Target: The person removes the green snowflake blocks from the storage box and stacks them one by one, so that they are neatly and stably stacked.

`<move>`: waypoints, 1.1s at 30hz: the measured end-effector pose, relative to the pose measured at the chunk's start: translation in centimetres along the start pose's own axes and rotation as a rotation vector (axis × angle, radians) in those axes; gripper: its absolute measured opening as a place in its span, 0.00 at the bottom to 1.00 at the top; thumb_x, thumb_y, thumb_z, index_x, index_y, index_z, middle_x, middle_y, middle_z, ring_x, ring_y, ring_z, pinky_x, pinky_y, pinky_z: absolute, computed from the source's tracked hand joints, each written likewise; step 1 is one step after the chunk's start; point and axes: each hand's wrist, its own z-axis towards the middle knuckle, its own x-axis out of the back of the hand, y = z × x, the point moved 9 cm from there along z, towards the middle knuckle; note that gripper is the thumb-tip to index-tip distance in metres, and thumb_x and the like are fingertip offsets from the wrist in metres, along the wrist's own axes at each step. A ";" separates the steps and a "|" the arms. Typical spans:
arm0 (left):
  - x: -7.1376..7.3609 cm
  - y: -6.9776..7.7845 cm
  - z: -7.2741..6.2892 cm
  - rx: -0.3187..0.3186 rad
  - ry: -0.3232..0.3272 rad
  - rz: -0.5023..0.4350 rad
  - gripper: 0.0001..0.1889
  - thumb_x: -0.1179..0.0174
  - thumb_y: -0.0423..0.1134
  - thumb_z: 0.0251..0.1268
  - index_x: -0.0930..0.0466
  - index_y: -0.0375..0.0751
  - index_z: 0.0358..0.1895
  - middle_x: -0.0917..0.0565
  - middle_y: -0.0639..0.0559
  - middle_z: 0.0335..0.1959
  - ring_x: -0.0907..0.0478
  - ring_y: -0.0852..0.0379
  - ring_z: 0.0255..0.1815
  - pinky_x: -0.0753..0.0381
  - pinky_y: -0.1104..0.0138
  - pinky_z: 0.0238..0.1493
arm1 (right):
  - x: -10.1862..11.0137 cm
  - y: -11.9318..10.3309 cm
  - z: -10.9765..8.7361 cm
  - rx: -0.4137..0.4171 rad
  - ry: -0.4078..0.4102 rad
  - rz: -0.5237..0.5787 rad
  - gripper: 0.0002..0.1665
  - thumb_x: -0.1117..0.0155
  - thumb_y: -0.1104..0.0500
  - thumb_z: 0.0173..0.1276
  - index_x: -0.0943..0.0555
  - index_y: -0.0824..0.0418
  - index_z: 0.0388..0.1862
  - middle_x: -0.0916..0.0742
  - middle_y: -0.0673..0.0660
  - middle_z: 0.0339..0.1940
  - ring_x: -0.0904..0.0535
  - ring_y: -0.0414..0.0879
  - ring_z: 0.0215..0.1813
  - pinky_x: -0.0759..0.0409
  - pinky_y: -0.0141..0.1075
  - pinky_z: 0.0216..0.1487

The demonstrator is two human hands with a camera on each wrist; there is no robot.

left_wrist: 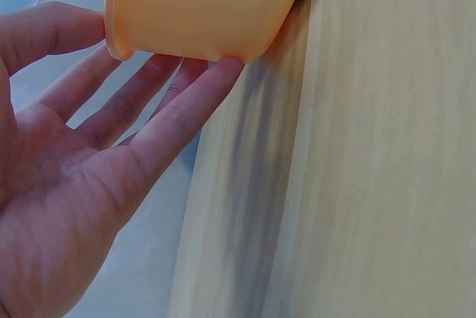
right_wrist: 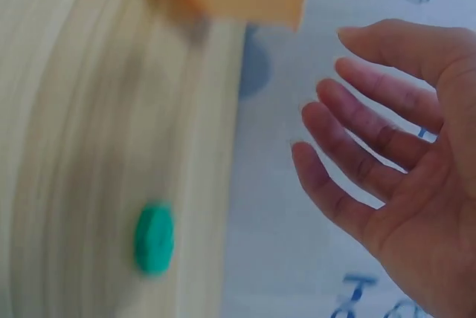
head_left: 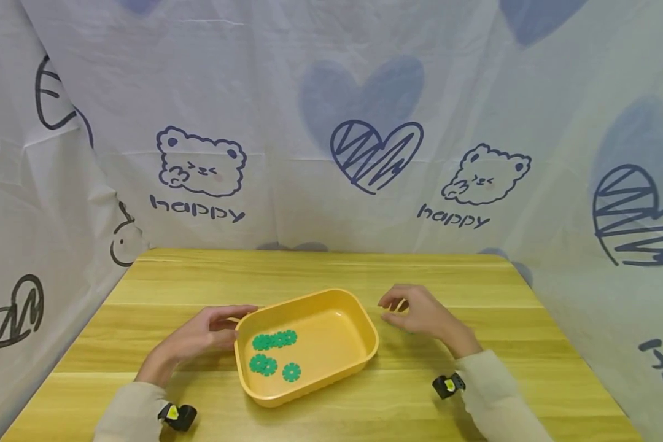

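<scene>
A person's left hand [head_left: 199,333], fingers spread and extended, touches the nine o'clock end of a yellow plastic tray [head_left: 331,347] on a wooden table [head_left: 475,276]. Notched green discs [head_left: 291,372] lie inside toward eight o'clock. Near two-thirty, clear of the tray, the right hand [head_left: 420,312] hovers empty, fingers loosely bent; below it rests a blurred green piece [right_wrist: 155,239].

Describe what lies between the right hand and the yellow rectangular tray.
Only a narrow, bare stretch of wood-grain tabletop lies between the right hand and the yellow rectangular tray, as the head view shows.
</scene>
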 end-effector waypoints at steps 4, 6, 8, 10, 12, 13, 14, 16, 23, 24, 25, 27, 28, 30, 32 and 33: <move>0.0 0.0 0.0 -0.001 -0.001 -0.005 0.29 0.45 0.32 0.75 0.36 0.29 0.76 0.30 0.23 0.71 0.17 0.48 0.63 0.11 0.60 0.59 | -1.2 -3.1 1.1 0.085 -0.024 0.047 0.09 0.25 0.60 0.65 0.12 0.59 0.44 0.10 0.55 0.39 0.14 0.50 0.41 0.09 0.46 0.44; 0.0 0.0 -0.1 -0.001 0.001 -0.004 0.29 0.45 0.32 0.76 0.36 0.29 0.76 0.29 0.23 0.71 0.17 0.48 0.63 0.11 0.61 0.59 | -2.1 -4.5 1.6 0.124 -0.053 0.066 0.10 0.25 0.61 0.65 0.12 0.59 0.44 0.10 0.57 0.40 0.15 0.51 0.41 0.09 0.44 0.45; 0.1 0.0 -0.1 -0.002 0.005 0.003 0.29 0.45 0.33 0.76 0.36 0.30 0.76 0.28 0.24 0.70 0.17 0.48 0.62 0.11 0.61 0.59 | -3.1 -5.8 2.0 0.162 -0.090 0.073 0.09 0.26 0.62 0.65 0.12 0.59 0.45 0.10 0.58 0.41 0.15 0.51 0.41 0.10 0.42 0.45; 0.1 0.0 -0.1 0.001 0.010 0.007 0.29 0.44 0.33 0.76 0.35 0.30 0.76 0.28 0.24 0.70 0.17 0.49 0.62 0.11 0.62 0.58 | -4.2 -7.0 2.3 0.190 -0.135 0.080 0.09 0.26 0.62 0.66 0.12 0.60 0.45 0.10 0.58 0.42 0.15 0.50 0.42 0.10 0.41 0.46; 0.1 -0.1 -0.1 0.004 0.011 0.009 0.29 0.44 0.33 0.76 0.35 0.30 0.76 0.28 0.25 0.71 0.17 0.49 0.62 0.11 0.63 0.58 | -5.3 -7.8 2.6 0.201 -0.179 0.090 0.08 0.27 0.62 0.67 0.12 0.60 0.44 0.10 0.58 0.43 0.15 0.49 0.42 0.11 0.40 0.47; 0.1 -0.1 0.0 0.004 0.010 0.008 0.29 0.44 0.33 0.76 0.35 0.30 0.76 0.28 0.25 0.71 0.17 0.50 0.62 0.11 0.63 0.58 | -5.9 -8.1 2.7 0.206 -0.198 0.094 0.08 0.28 0.62 0.67 0.12 0.60 0.44 0.10 0.57 0.43 0.16 0.49 0.42 0.11 0.39 0.47; 0.1 -0.1 0.0 0.004 0.008 0.007 0.29 0.44 0.33 0.76 0.35 0.30 0.76 0.28 0.25 0.71 0.17 0.50 0.62 0.11 0.63 0.58 | -6.5 -8.4 2.9 0.205 -0.217 0.101 0.08 0.28 0.62 0.67 0.12 0.60 0.44 0.10 0.57 0.43 0.16 0.49 0.43 0.11 0.38 0.47; 0.0 0.0 0.0 -0.001 0.003 0.006 0.29 0.45 0.32 0.76 0.36 0.30 0.76 0.28 0.24 0.71 0.17 0.50 0.62 0.11 0.64 0.58 | -7.6 -8.9 3.1 0.208 -0.247 0.110 0.08 0.28 0.62 0.67 0.12 0.60 0.44 0.10 0.57 0.42 0.16 0.48 0.43 0.12 0.35 0.48; -0.1 0.1 0.1 -0.004 0.001 0.006 0.29 0.45 0.32 0.75 0.36 0.28 0.76 0.29 0.22 0.70 0.17 0.50 0.62 0.11 0.63 0.58 | -10.6 -10.4 3.9 0.266 -0.300 0.048 0.10 0.26 0.63 0.65 0.11 0.60 0.45 0.09 0.55 0.43 0.15 0.44 0.42 0.15 0.28 0.46; -0.1 0.0 0.1 -0.003 0.001 0.007 0.29 0.45 0.32 0.75 0.36 0.28 0.76 0.29 0.23 0.70 0.17 0.49 0.62 0.11 0.63 0.58 | -11.0 -10.5 4.0 0.263 -0.310 0.044 0.10 0.26 0.63 0.65 0.11 0.60 0.46 0.09 0.54 0.43 0.15 0.44 0.42 0.15 0.27 0.46; -0.1 0.0 0.1 -0.001 0.002 0.011 0.29 0.45 0.32 0.76 0.36 0.29 0.76 0.29 0.23 0.70 0.17 0.49 0.62 0.11 0.63 0.58 | -11.3 -10.6 4.1 0.256 -0.323 0.044 0.10 0.26 0.63 0.65 0.11 0.60 0.46 0.09 0.54 0.44 0.15 0.43 0.42 0.15 0.26 0.46; -0.1 0.0 0.1 0.000 0.003 0.012 0.29 0.45 0.33 0.76 0.36 0.29 0.76 0.29 0.23 0.70 0.17 0.48 0.62 0.11 0.63 0.58 | -12.0 -10.7 4.2 0.242 -0.352 0.035 0.11 0.26 0.62 0.65 0.11 0.59 0.47 0.09 0.53 0.44 0.15 0.41 0.43 0.17 0.24 0.47; 0.0 0.0 0.1 0.000 0.004 0.014 0.29 0.45 0.33 0.76 0.36 0.29 0.76 0.29 0.23 0.70 0.17 0.48 0.63 0.11 0.63 0.58 | -12.3 -10.8 4.2 0.239 -0.366 0.030 0.11 0.26 0.62 0.65 0.11 0.58 0.47 0.09 0.52 0.44 0.16 0.40 0.43 0.18 0.23 0.47; 0.0 0.1 0.1 0.000 0.005 0.015 0.28 0.45 0.33 0.76 0.36 0.29 0.76 0.28 0.23 0.70 0.17 0.48 0.62 0.11 0.63 0.58 | -12.9 -11.1 4.4 0.241 -0.389 0.012 0.12 0.25 0.61 0.65 0.11 0.58 0.47 0.09 0.51 0.45 0.16 0.39 0.43 0.19 0.21 0.47; 0.0 0.1 0.1 -0.002 0.006 0.014 0.28 0.45 0.33 0.76 0.36 0.29 0.76 0.28 0.23 0.70 0.17 0.48 0.62 0.11 0.63 0.58 | -13.3 -11.3 4.5 0.252 -0.401 -0.013 0.12 0.24 0.60 0.64 0.10 0.57 0.47 0.10 0.50 0.44 0.17 0.37 0.43 0.21 0.19 0.46; 0.0 0.1 0.1 -0.003 0.007 0.015 0.28 0.45 0.33 0.76 0.36 0.29 0.76 0.28 0.23 0.70 0.17 0.48 0.62 0.11 0.63 0.58 | -13.5 -11.5 4.6 0.258 -0.405 -0.024 0.13 0.24 0.60 0.63 0.10 0.57 0.47 0.10 0.50 0.44 0.18 0.37 0.42 0.21 0.19 0.45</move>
